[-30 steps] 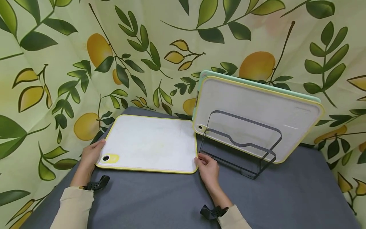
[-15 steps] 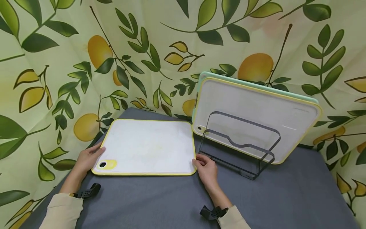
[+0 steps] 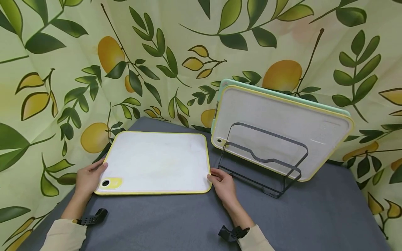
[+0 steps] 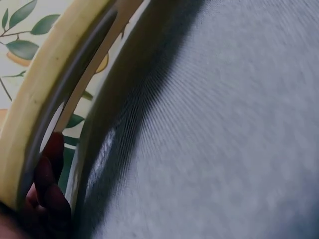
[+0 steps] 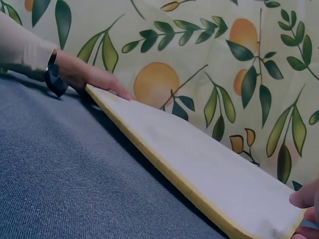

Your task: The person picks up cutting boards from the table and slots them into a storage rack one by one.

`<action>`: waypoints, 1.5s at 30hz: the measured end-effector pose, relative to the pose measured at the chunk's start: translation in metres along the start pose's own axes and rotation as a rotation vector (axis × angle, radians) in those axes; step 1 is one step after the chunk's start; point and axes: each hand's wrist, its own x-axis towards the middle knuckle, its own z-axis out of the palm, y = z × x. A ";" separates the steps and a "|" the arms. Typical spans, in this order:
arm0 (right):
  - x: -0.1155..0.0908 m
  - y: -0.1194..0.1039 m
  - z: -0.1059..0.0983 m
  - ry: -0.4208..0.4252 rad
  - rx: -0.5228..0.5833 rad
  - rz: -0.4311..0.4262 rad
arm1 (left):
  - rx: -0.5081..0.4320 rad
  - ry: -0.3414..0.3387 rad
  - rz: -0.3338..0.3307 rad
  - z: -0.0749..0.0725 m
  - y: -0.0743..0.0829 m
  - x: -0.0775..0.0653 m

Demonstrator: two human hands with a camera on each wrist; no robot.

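Note:
A white cutting board (image 3: 157, 162) with a yellow rim and a dark hole at its near left corner lies almost flat, low over the grey cloth. My left hand (image 3: 87, 180) grips its left edge, thumb on top. In the left wrist view, fingers (image 4: 52, 191) of that hand curl under the yellow rim. My right hand (image 3: 224, 184) pinches the board's right edge near the front corner. The right wrist view shows the board's (image 5: 199, 164) yellow side above the cloth, a dark shadow beneath it. How much of the board touches the cloth is unclear.
To the right, a dark wire rack (image 3: 267, 160) stands close to my right hand. Leaning behind its front wires is another white, yellow-rimmed board (image 3: 282, 115), with a mint-green one (image 3: 238, 83) behind that. Grey cloth (image 3: 157, 223) covers the surface; a leaf-and-fruit-patterned curtain (image 3: 176, 35) hangs behind.
The cutting board has slid left and slightly toward me, widening its distance from the rack. My left hand has moved left with it; the right hand has followed a little, still pinching the edge.

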 end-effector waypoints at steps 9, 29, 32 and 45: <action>0.010 -0.013 0.009 -0.029 -0.091 -0.004 | -0.031 0.038 -0.036 0.000 -0.003 -0.006; 0.011 -0.016 0.018 -0.065 0.007 0.042 | -0.009 0.102 0.013 0.005 -0.008 -0.011; 0.012 -0.019 0.011 -0.159 0.082 0.045 | -0.037 0.101 0.012 0.004 -0.008 -0.011; 0.013 -0.020 0.007 -0.208 0.204 0.063 | -0.085 0.076 -0.003 -0.003 -0.010 -0.017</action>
